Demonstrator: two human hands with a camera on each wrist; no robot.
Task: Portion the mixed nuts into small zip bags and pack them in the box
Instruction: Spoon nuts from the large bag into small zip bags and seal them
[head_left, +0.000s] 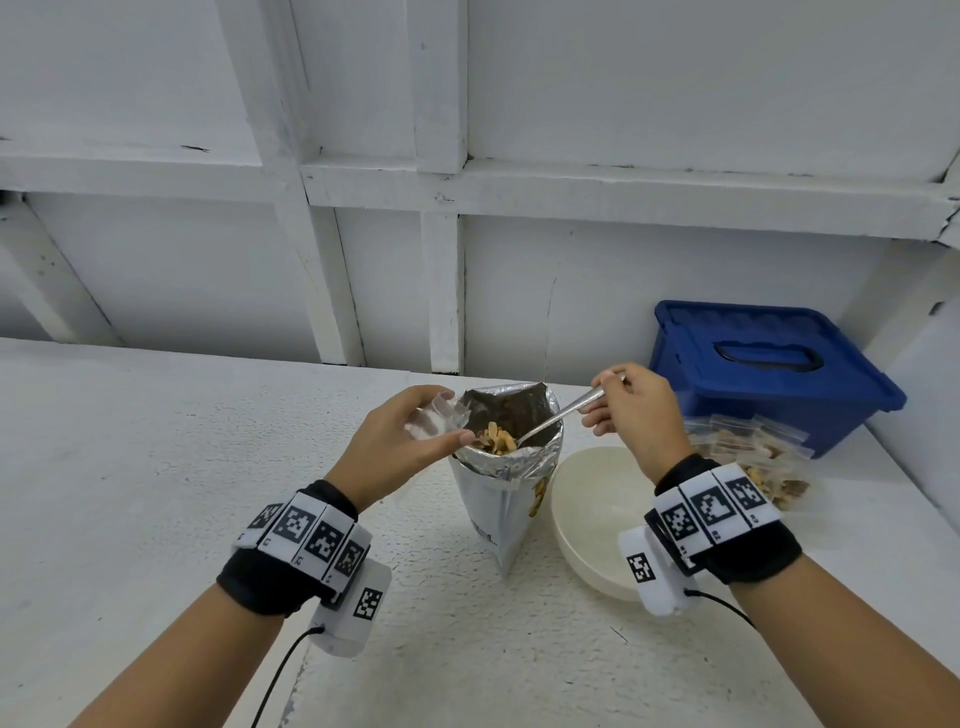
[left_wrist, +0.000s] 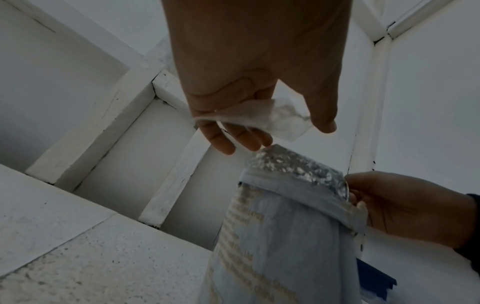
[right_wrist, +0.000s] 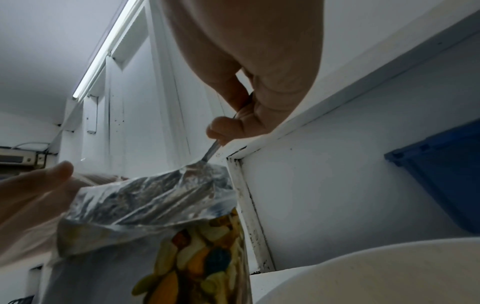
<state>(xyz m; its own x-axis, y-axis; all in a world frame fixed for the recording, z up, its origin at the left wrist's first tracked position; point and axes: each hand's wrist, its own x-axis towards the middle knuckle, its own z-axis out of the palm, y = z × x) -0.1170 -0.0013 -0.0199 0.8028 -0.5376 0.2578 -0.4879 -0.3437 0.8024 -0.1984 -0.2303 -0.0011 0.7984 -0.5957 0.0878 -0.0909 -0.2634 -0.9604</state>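
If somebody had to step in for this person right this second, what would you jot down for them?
Left hand: holds an open, empty small zip bag at the mouth of the foil nut pouch.
Right hand: grips a spoon, its bowl in the pouch, loaded with nuts.
The pouch stands upright on the table; a white bowl sits to its right.
Done: several filled bags lie piled in front of the blue box.
Left: spoon nuts into this bag, seal it, fill any more, open the box's closed lid and pack all bags inside.
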